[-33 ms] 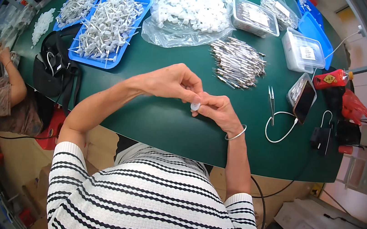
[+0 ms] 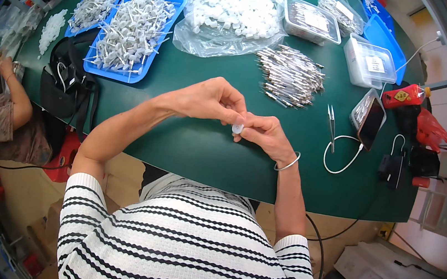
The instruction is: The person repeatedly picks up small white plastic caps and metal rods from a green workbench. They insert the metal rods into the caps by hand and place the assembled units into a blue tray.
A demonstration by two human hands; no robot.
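My left hand [image 2: 218,101] and my right hand [image 2: 266,133] meet above the near part of the green table. Between their fingertips is a small round, whitish translucent plastic cap [image 2: 237,128]. Both hands are closed in a pinch on it, the left from above and the right from the side. Fingers hide part of the cap, and I cannot see whether anything is inside it. Beyond my hands lies a heap of thin metal rods [image 2: 290,76]. An open clear bag of white plastic caps [image 2: 231,12] sits further back.
A blue tray [image 2: 113,74] of white stemmed pieces stands left of the bag, beside a black bag [image 2: 63,83]. To the right are tweezers [image 2: 330,127], a white cable [image 2: 336,172], a phone [image 2: 371,124], clear boxes [image 2: 309,37] and a red bottle [image 2: 404,97]. A co-worker's arm [image 2: 17,94] shows at far left.
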